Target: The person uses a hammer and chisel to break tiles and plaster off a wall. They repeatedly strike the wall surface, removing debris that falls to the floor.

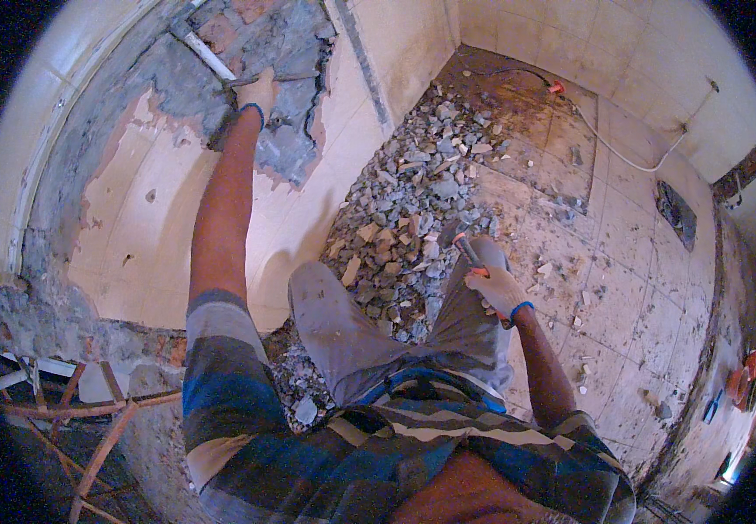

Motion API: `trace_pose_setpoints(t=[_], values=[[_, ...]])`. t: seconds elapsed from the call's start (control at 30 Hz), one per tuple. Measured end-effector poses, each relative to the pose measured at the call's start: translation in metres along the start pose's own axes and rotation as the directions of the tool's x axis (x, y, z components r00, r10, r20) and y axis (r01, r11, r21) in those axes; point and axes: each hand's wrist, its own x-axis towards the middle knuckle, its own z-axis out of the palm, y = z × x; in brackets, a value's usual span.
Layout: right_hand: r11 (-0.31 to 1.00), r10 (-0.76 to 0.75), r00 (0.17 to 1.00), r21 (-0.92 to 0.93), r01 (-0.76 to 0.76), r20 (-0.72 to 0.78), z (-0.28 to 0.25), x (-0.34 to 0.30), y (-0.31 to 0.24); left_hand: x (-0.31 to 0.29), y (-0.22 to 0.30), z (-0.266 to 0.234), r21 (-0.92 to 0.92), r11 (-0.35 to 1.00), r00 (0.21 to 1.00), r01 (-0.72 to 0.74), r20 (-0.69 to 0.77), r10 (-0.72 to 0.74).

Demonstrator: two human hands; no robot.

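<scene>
My left hand [257, 93], in a pale work glove with a blue cuff, is closed around a dark metal chisel [295, 78]. The rod lies across the bare patch of wall [286, 140], its right end at the broken edge of the pale tiles [168, 205]. Down by my right knee, my right hand [498, 290], gloved the same way, grips a hammer [465, 246] with an orange and dark handle. The hammer's head is raised toward the rubble and stands well apart from the chisel.
Broken tile and mortar rubble [395, 210] is heaped along the wall's foot and between my legs. A white pipe [208, 57] runs near my left hand. A pale hose [627, 157] crosses the tiled floor [622, 271]. Rusty metal bars [103, 450] stand at the lower left.
</scene>
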Motion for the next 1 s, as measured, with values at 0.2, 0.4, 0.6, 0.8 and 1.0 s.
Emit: trace_pose_setpoints(t=[0.2,0.4,0.6,0.8,1.0], values=[[1.0,-0.019,0.999,-0.018,0.019,0.042,0.002,0.007,0.002,-0.024,0.02,0.02,0.757,0.641,0.98,-0.125,-0.006,0.199],[0.999,-0.03,0.999,-0.02,0.03,-0.025,0.007,0.002,-0.005,-0.071,0.032,0.039,0.678,0.616,0.915,-0.402,0.329,0.234],[0.999,0.003,1.0,-0.037,-0.002,0.021,0.006,-0.003,-0.01,-0.062,0.017,0.037,0.577,0.579,0.805,-0.576,0.523,0.28],[0.999,-0.04,0.999,-0.021,0.04,0.006,0.008,-0.001,-0.009,-0.031,-0.026,0.018,0.42,0.697,0.79,-0.581,0.496,0.36],[0.993,-0.075,0.997,-0.095,0.074,-0.017,0.009,0.007,-0.002,-0.034,-0.015,0.028,0.6,0.786,0.982,-0.148,0.182,0.047]])
